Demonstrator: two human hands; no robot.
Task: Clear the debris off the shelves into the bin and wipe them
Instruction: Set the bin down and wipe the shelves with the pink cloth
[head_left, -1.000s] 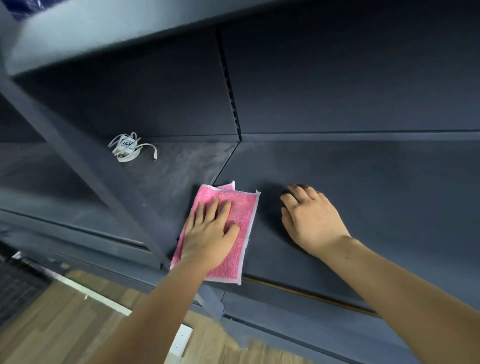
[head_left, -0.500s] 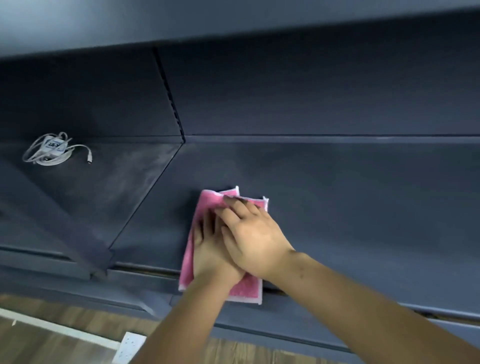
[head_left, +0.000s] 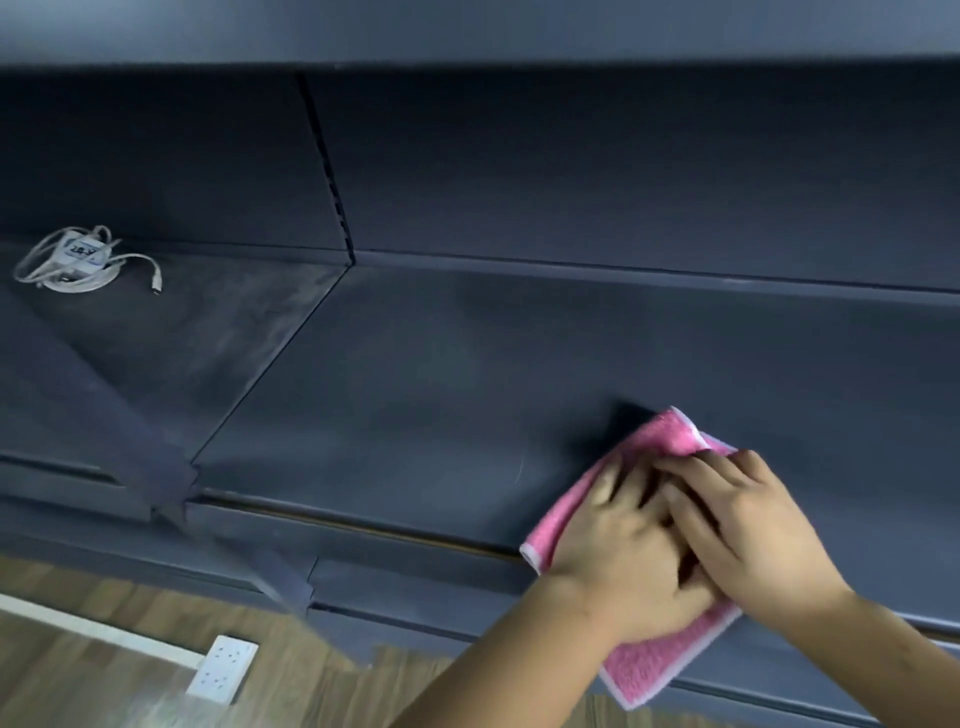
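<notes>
Pink cloth (head_left: 649, 665) on dark shelf (head_left: 415, 405), lower right of frame, overhanging the front edge. Left hand (head_left: 618, 556) presses it, fingers flat; right hand (head_left: 753, 530) overlaps it, fingers also flat. White charger with coiled cable (head_left: 72, 260) upper left.

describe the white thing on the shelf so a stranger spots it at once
Take the dark grey shelf and look to its left section, at the back. A coiled white charger cable lies there, alone in that section.

Two hands show, a left hand (head_left: 621, 551) and a right hand (head_left: 750, 525), plus one pink cloth (head_left: 667, 436), one corded charger (head_left: 78, 260) and one power strip (head_left: 222, 670).
</notes>
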